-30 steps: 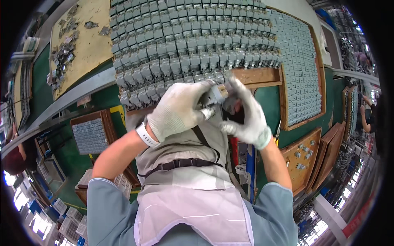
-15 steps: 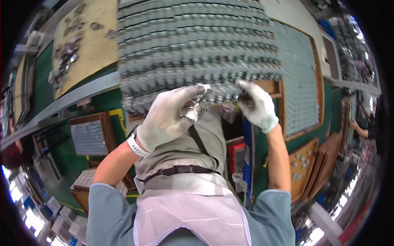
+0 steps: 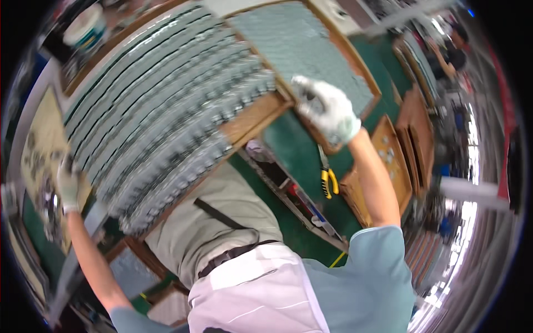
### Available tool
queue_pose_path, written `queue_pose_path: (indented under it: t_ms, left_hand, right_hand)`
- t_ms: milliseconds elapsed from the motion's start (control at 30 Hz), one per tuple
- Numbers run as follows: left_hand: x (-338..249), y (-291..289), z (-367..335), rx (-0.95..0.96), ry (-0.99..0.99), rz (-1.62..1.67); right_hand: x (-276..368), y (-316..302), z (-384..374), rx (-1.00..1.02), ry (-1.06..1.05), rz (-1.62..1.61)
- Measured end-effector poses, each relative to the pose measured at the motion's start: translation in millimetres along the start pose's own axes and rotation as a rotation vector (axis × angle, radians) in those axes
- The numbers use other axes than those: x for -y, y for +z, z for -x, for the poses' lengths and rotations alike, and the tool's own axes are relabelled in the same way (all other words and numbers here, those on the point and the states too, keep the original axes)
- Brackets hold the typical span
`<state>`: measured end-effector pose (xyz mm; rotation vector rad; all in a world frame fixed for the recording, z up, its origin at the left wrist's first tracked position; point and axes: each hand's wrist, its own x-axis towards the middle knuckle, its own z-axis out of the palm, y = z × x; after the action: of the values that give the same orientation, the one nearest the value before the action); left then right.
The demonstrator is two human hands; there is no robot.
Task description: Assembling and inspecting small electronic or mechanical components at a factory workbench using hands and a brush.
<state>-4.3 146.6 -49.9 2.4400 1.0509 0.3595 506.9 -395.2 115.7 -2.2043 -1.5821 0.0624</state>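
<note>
My left hand [image 3: 68, 186], in a white glove, reaches far left beside a pale yellow board [image 3: 41, 125] with loose shiny metal pieces [image 3: 49, 202] on it. Its fingers are blurred, and whether it holds a piece cannot be made out. In front of me a wooden tray [image 3: 258, 117] is packed with rows of small grey metal parts [image 3: 166, 105]. My right hand [image 3: 327, 111], gloved too, hovers past the tray's right corner. Its fingers are curved with a gap to the thumb, and nothing shows between them.
A second framed tray [image 3: 366, 100] of grey parts lies at the far right. Yellow-and-black pliers [image 3: 328, 180] and several wooden trays [image 3: 388, 147] are at the right. A white bucket [image 3: 84, 26] stands at the back left. Another person [image 3: 452, 55] is at the far right.
The view has turned, so the packed tray now slants. My left hand has gone from the tray's front edge, where it held shiny metal pieces, to the far-left board. My hands are farther apart.
</note>
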Motion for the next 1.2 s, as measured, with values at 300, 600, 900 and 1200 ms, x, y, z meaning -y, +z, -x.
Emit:
queue_pose_path:
  t_ms: [300,600,900,1200]
  left_hand:
    - [-83,40,26,-0.289,-0.267,0.109]
    - [-82,41,45,-0.274,-0.03,-0.168]
    - [-132,14,49,-0.616,-0.165,-0.024]
    - [-355,-2,117,-0.106,-0.033,0.574]
  right_hand:
    - [-303,-94,65,-0.054,0.971,-0.287]
    - [-418,-66,100,0.132,0.95,-0.284]
    - [-486,-97,80,-0.003,0.773,-0.16]
    - [-29,-23,-41,-0.094,0.382,-0.472]
